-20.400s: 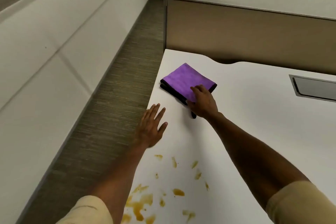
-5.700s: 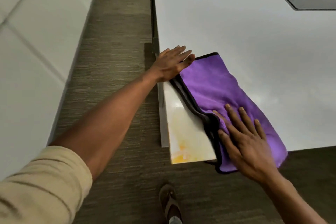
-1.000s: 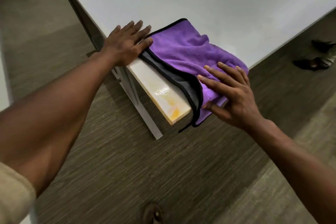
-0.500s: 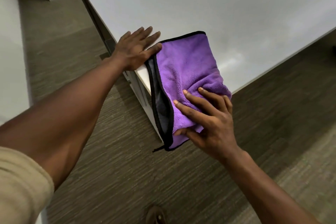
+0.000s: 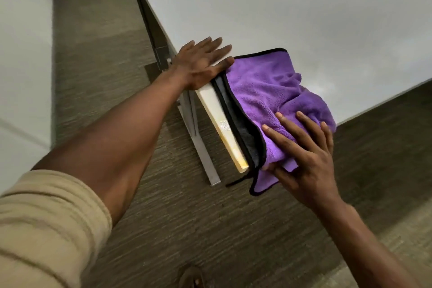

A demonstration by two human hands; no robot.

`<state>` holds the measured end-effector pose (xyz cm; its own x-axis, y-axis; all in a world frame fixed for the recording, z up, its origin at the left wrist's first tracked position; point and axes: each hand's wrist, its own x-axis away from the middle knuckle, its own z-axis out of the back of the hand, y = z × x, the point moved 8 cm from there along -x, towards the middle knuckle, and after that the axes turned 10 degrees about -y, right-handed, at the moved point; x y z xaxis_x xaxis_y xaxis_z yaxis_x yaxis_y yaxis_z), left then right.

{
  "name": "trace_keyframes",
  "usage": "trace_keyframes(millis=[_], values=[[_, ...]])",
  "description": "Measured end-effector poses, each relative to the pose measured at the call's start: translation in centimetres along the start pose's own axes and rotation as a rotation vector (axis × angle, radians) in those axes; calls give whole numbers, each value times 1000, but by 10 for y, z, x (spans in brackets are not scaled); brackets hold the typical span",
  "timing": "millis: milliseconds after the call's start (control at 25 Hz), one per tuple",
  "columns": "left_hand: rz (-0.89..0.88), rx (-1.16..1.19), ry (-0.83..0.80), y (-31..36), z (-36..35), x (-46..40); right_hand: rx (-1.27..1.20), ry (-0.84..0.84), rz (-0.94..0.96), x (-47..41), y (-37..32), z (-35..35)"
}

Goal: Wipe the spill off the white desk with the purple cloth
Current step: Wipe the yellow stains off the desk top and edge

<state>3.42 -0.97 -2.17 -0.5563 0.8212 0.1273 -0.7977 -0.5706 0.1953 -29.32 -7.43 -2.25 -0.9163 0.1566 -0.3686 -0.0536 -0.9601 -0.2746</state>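
Purple cloth (image 5: 268,91), black-edged, bunched over the near corner of the white desk (image 5: 304,18), one flap hanging off. Right hand (image 5: 304,159) fingers spread, pressing the cloth, thumb under its fold. Left hand (image 5: 201,65) flat and splayed on the desk edge, gripping nothing. Yellowish spill smear (image 5: 233,145) beside the cloth. No readable writing or labels.

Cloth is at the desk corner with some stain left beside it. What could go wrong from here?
1. The purple cloth overhangs the white desk corner; it could slide off under the right hand.
2. The yellow smear along the left edge lies outside the cloth and may get missed.
3. The left hand, flat on the edge, could block that pass.
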Motion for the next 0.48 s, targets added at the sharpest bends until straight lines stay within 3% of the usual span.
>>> trace_keyframes(millis=[120, 280, 480], values=[[-7, 6, 23, 1, 0, 0, -51, 40, -2, 1, -11, 0], [-30, 10, 27, 1, 0, 1, -155, -59, 107, -14, 11, 16], [-31, 14, 2, 5, 1, 3, -277, -39, -104, -25, 46, 32]])
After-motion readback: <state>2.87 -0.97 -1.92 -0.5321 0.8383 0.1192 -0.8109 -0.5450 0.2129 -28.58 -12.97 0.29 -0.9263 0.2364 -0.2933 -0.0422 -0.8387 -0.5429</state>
